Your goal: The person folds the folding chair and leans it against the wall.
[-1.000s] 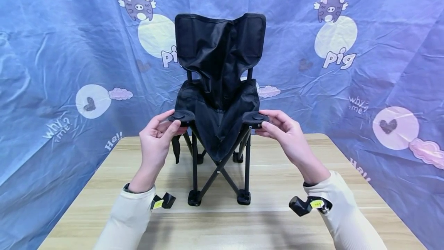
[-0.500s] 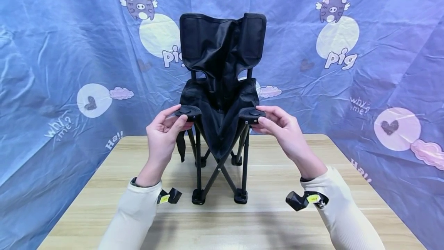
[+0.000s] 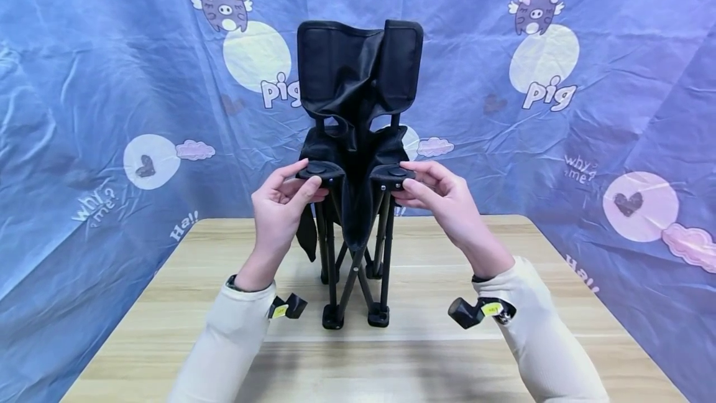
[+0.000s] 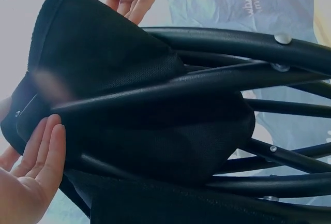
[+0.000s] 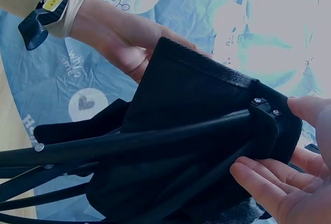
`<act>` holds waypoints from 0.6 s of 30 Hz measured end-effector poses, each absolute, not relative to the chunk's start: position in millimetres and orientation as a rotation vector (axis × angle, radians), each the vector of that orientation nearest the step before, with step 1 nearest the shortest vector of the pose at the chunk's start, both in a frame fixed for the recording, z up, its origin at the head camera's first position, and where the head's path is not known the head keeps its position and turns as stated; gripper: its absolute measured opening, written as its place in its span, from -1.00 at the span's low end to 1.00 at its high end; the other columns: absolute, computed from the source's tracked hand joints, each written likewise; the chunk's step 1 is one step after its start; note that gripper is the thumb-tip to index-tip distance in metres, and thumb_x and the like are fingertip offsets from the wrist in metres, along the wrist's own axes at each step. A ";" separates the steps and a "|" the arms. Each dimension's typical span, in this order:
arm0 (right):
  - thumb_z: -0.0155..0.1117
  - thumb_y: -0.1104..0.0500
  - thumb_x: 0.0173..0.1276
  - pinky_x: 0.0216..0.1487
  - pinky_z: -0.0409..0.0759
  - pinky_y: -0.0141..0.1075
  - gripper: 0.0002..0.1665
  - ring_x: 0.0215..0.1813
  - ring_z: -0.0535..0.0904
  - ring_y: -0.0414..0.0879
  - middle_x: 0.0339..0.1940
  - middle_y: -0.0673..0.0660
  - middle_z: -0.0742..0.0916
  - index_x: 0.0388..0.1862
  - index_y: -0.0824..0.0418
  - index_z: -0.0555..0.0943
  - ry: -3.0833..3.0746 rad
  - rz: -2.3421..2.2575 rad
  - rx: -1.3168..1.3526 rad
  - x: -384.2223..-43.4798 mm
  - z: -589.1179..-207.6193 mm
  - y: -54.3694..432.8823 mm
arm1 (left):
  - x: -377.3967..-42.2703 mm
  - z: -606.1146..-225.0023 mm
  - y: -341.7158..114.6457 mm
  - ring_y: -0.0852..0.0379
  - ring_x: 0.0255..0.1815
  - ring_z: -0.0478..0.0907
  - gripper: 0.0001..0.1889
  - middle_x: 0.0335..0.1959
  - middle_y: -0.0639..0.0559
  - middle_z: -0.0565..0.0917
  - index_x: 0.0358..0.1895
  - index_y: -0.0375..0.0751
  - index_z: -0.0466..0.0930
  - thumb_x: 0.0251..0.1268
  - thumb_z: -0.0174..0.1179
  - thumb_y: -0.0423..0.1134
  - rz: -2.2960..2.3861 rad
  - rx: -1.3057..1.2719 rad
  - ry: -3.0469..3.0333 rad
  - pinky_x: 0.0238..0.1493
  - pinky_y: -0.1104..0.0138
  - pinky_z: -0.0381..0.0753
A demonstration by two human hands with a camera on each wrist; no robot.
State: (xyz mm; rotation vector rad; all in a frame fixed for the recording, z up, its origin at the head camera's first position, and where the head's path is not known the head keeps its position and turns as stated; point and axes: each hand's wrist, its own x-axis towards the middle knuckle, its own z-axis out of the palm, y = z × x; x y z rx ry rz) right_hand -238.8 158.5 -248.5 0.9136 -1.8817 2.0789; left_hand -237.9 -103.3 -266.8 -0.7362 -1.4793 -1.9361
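Observation:
A small black folding chair (image 3: 358,216) stands upright on the table, partly drawn together, its fabric seat sagging in a deep fold between crossed metal legs. My left hand (image 3: 282,204) pinches the front end of the left armrest (image 3: 320,170), thumb on the near edge and fingers at its outer side. On the other side my right hand (image 3: 442,194) grips the right armrest (image 3: 393,173) the same way. In the right wrist view two rivets show on the armrest end (image 5: 266,107) beside the fingers. The backrest (image 3: 347,61) is creased down its middle.
The wood-grain table (image 3: 475,353) carries the chair's plastic feet (image 3: 333,317). A black strap (image 3: 306,235) hangs at the chair's left side. Behind, a blue printed curtain (image 3: 470,79) surrounds the table's back and sides. Each wrist wears a small black camera (image 3: 467,313).
Both hands have moved inward and slightly up with the armrests. The chair has narrowed, its legs are closer together, and the seat and backrest fabric folds more deeply.

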 end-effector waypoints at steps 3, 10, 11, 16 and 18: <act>0.11 0.42 0.46 -0.05 0.73 -0.16 -0.64 -0.16 0.76 0.01 -0.15 0.07 0.76 0.20 0.36 0.54 -1.873 2.086 0.917 -239.8 -247.4 155.8 | -238.7 -265.1 -100.3 0.11 -0.43 0.75 -0.61 -0.35 -0.03 0.78 0.12 -0.61 0.51 0.26 0.31 -0.50 -1.936 -0.735 -1.484 -0.22 0.26 0.77; 0.11 0.43 0.45 -0.07 0.74 -0.18 -0.62 -0.18 0.77 -0.03 -0.23 0.06 0.75 0.22 0.38 0.53 -1.875 2.091 0.903 -242.4 -245.4 150.8 | -240.5 -263.4 -94.4 0.11 -0.43 0.74 -0.63 -0.36 -0.05 0.77 0.11 -0.58 0.53 0.25 0.29 -0.53 -1.929 -0.749 -1.489 -0.22 0.25 0.77; 0.11 0.42 0.45 -0.07 0.74 -0.18 -0.62 -0.18 0.77 -0.03 -0.24 0.06 0.75 0.22 0.38 0.53 -1.878 2.092 0.900 -242.7 -245.3 150.2 | -240.6 -263.3 -93.3 0.11 -0.43 0.74 -0.64 -0.36 -0.05 0.77 0.11 -0.58 0.54 0.25 0.29 -0.54 -1.932 -0.751 -1.487 -0.22 0.25 0.77; 0.12 0.41 0.45 -0.07 0.74 -0.16 -0.61 -0.18 0.77 -0.02 -0.26 0.07 0.74 0.23 0.40 0.51 -1.887 2.096 0.893 -243.6 -244.7 147.4 | -241.0 -262.6 -88.0 0.12 -0.44 0.74 -0.65 -0.37 -0.03 0.77 0.10 -0.56 0.55 0.25 0.27 -0.56 -1.943 -0.766 -1.469 -0.25 0.24 0.77; 0.11 0.41 0.45 -0.07 0.74 -0.15 -0.61 -0.18 0.77 -0.02 -0.27 0.06 0.73 0.24 0.42 0.50 -1.887 2.095 0.896 -243.6 -244.2 146.5 | -241.4 -262.3 -86.3 0.12 -0.45 0.74 -0.65 -0.38 -0.03 0.77 0.10 -0.56 0.55 0.25 0.27 -0.56 -1.939 -0.775 -1.460 -0.26 0.24 0.77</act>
